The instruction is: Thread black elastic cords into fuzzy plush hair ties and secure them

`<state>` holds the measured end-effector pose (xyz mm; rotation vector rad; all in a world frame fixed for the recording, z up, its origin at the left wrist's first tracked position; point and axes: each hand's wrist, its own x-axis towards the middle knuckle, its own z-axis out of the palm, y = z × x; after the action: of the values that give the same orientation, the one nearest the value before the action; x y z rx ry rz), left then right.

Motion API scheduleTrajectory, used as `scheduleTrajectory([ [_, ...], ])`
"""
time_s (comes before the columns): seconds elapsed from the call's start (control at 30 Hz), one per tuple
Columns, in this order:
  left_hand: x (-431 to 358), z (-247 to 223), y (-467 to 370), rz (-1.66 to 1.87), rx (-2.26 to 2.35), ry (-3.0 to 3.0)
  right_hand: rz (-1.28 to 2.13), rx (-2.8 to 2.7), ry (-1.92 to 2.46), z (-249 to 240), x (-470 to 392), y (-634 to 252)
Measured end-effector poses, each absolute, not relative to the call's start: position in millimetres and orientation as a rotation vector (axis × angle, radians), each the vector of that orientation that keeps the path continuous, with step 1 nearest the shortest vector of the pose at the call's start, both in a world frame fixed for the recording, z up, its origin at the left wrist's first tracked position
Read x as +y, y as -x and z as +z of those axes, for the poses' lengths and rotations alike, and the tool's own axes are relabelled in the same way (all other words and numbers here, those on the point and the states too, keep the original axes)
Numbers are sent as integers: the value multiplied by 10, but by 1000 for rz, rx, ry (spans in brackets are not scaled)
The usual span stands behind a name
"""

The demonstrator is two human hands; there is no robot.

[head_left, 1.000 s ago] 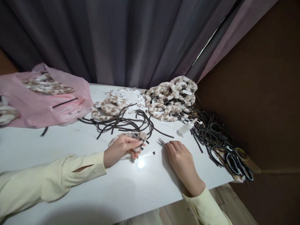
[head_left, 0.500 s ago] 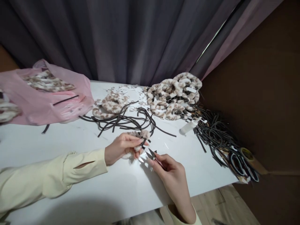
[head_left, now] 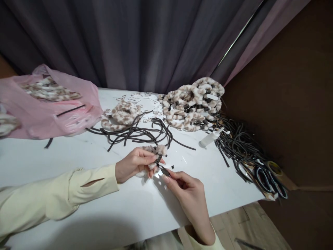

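Between its thumb and fingers, my left hand grips a fluffy white-and-brown piece wrapped with black cord. My right hand holds small dark scissors, their blades closed and their tip at the cord wrap beside my left fingertips. A small black scrap lies on the table just beyond the scissors. Part of the fluffy piece is hidden behind my left fingers.
Black cords lie beyond my hands, with fluffy rings behind them. More rings are piled at the back right, near a white bottle and a dark cord heap. A pink bag sits left.
The scissor blades have closed and moved left to the wrapped cord. A black scrap now shows apart on the table. My left hand keeps its grip.
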<state>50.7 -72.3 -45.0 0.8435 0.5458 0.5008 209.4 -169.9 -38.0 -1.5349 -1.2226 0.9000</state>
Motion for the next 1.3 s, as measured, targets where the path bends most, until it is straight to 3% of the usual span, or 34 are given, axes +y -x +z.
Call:
scheduleTrajectory([
  [0.43, -713, -441, -514, 495, 568, -869, 830, -1258, 1552, -376, -1714, -2140],
  [0.83, -727, -408, -531, 508, 601, -876, 466, -1475, 1521, -407, -1737, -2052],
  [1.3, -726, -409, -523, 508, 587, -891, 312, -1562, 1488, -413, -1735, -2045],
])
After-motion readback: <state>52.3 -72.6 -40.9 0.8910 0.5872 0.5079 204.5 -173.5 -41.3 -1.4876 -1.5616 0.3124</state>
